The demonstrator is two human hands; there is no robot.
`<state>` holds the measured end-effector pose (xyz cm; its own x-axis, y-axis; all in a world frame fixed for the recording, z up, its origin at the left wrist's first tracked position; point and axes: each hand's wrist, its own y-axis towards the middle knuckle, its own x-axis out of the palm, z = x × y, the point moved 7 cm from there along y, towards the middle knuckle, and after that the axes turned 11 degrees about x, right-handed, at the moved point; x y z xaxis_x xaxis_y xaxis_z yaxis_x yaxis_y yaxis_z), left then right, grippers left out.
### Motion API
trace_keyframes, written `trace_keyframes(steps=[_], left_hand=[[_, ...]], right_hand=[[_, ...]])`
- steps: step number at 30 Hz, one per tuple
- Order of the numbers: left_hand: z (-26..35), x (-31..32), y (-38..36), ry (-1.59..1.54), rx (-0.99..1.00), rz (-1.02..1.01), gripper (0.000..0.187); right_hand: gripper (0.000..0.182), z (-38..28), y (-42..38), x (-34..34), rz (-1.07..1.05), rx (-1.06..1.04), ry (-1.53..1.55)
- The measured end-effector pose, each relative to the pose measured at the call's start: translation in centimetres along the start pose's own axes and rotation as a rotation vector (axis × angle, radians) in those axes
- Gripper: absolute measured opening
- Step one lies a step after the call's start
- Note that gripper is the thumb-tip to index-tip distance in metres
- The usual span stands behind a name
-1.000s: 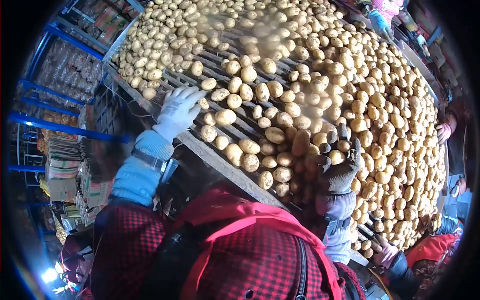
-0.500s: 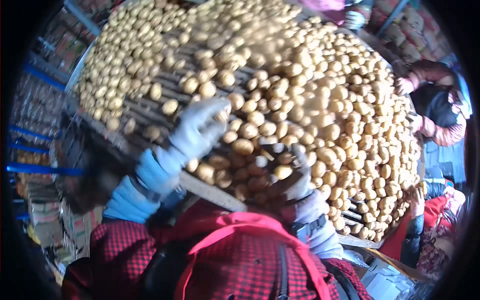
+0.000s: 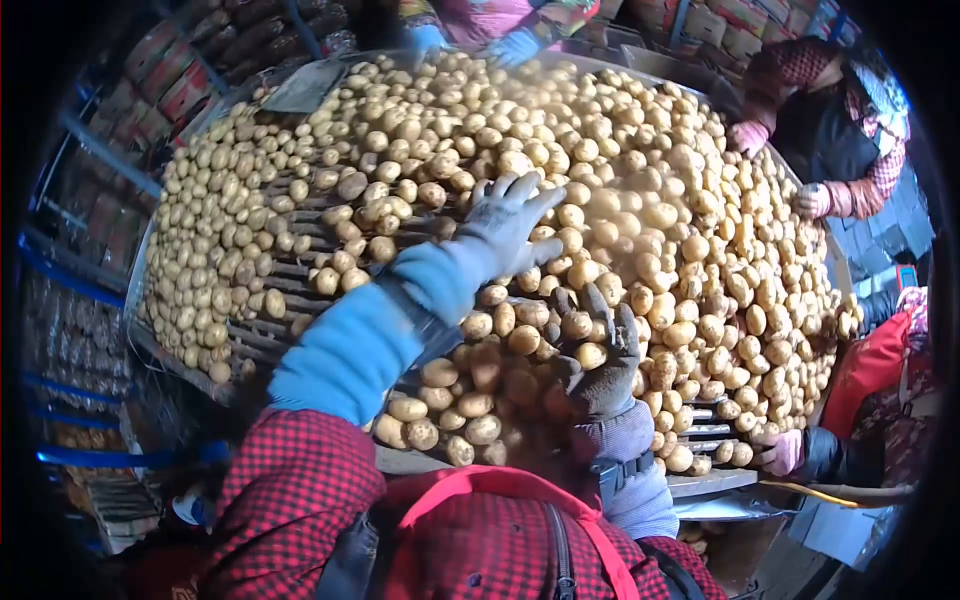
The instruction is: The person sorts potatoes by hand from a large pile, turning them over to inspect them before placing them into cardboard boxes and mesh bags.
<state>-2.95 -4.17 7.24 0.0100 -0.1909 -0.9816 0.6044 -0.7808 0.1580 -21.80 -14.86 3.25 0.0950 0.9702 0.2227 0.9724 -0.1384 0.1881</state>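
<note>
Potatoes (image 3: 720, 270) lie heaped over a slatted table (image 3: 300, 235). My left hand (image 3: 510, 225), in a light grey glove, reaches over the middle of the heap with its fingers spread, palm down on the potatoes. Below and to the right of it, my right hand (image 3: 603, 360) wears a darker, dirt-stained glove. Its fingers are parted and curve up around a few potatoes (image 3: 590, 355); whether it grips any of them I cannot tell. Between my hands and my body lie more potatoes (image 3: 475, 405).
Across the table, a co-worker's blue-gloved hands (image 3: 515, 47) touch the far edge. Other co-workers' pink-gloved hands (image 3: 748, 137) (image 3: 783, 452) are along the right side. A flat grey plate (image 3: 305, 87) sits at the upper left. Shelves with stacked goods (image 3: 75, 330) stand at the left.
My left hand has moved right and away from me, and its fingers have spread. My right hand has opened somewhat near the same place. The view has shifted, showing more of the far co-worker.
</note>
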Motion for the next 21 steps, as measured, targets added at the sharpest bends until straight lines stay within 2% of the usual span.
trace_keyframes(steps=[2, 3, 4, 6, 8, 10, 11, 12, 14, 15, 16, 19, 21], left_hand=[[-1.9, 3.7, 2.9, 0.006, -0.127, -0.219, 0.076], [-2.1, 4.5, 3.2, 0.082, -0.105, -0.242, 0.074], [-2.5, 5.3, 2.7, 0.154, -0.088, -0.264, 0.073], [-2.9, 4.6, 0.6, 0.125, -0.099, -0.231, 0.068], [-5.5, 5.0, -3.9, 0.024, -0.101, -0.075, 0.064], [-5.3, 2.5, -7.8, 0.144, -0.163, -0.069, 0.062], [-5.6, 2.1, -10.0, 0.145, -0.222, -0.138, 0.062], [-6.0, 1.2, -11.9, 0.169, -0.243, -0.213, 0.063], [-8.0, 0.9, -17.0, 0.255, -0.248, -0.166, 0.059], [-9.2, 0.0, -19.4, 0.228, -0.34, -0.138, 0.057], [-10.5, -1.1, -21.4, 0.202, -0.421, -0.105, 0.056], [-12.7, -2.9, -24.9, 0.274, -0.475, -0.067, 0.053], [-13.1, -4.1, -25.6, 0.384, -0.536, -0.023, 0.05]], right_hand=[[0.059, 2.3, 0.1, -0.4, 0.166, 0.561, 0.996], [0.062, 2.4, 0.2, -0.4, 0.131, 0.566, 1.025], [0.06, 2.6, 0.1, -0.7, 0.225, 0.581, 0.909], [0.059, 2.9, 0.1, -1.2, 0.252, 0.626, 0.944], [0.059, 3.4, 0.0, -1.0, 0.261, 0.632, 1.006], [0.059, 3.1, 0.2, -1.3, 0.278, 0.579, 0.896], [0.059, 2.9, 0.2, -1.4, 0.278, 0.559, 0.836], [0.059, 3.5, 0.3, -1.1, 0.265, 0.624, 1.048], [0.06, 3.2, 0.3, -0.9, 0.3, 0.637, 1.041], [0.059, 4.0, 0.1, -0.9, 0.26, 0.662, 1.153], [0.057, 3.8, 0.2, -0.8, -0.005, 0.577, 1.203], [0.055, 4.0, 0.2, -0.5, 0.019, 0.624, 1.254], [0.055, 5.1, -0.2, -1.7, 0.268, 0.617, 0.934]])
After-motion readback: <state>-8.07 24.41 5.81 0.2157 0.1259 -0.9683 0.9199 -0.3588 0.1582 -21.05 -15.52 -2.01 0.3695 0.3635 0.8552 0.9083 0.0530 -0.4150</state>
